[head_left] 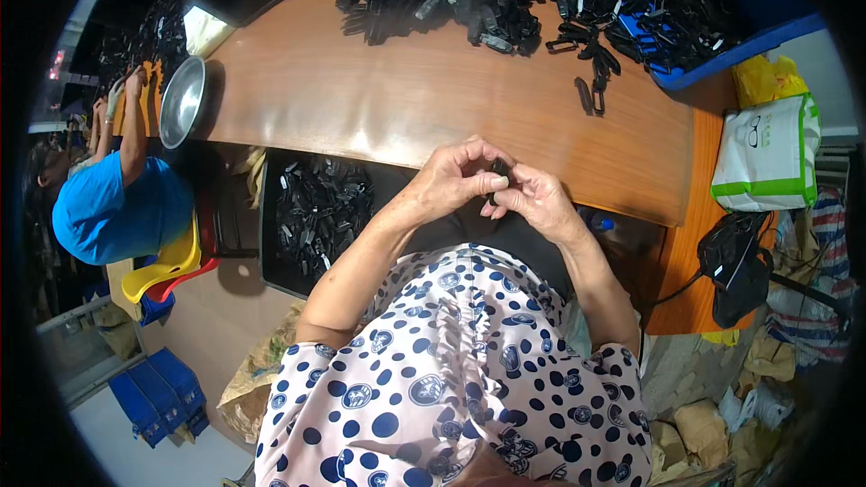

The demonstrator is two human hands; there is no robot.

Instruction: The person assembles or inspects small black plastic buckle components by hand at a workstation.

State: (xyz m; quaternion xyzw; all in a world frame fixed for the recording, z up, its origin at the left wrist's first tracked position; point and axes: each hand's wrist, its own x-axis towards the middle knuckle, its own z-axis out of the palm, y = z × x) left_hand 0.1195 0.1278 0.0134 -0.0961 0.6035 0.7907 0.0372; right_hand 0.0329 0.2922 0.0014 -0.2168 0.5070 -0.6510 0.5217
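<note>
Over the near edge of the wooden table (361, 81), my left hand (451, 182) and my right hand (541, 200) meet. Between their fingertips is a small black part (499, 167), which both pinch. Fingers cover most of it, so its exact kind cannot be made out. A large heap of small oblong black parts (487, 0) lies along the far side of the table. Two loose black pieces (591, 97) sit nearer to me, to the right of the heap.
Left of my lap, a dark tray (268, 239) holds many black parts. A metal bowl (183, 101) stands at the table's left end. A blue bin (749, 52) and a white-green bag (767, 153) are at the right. A co-worker in a blue shirt (126, 207) sits at left.
</note>
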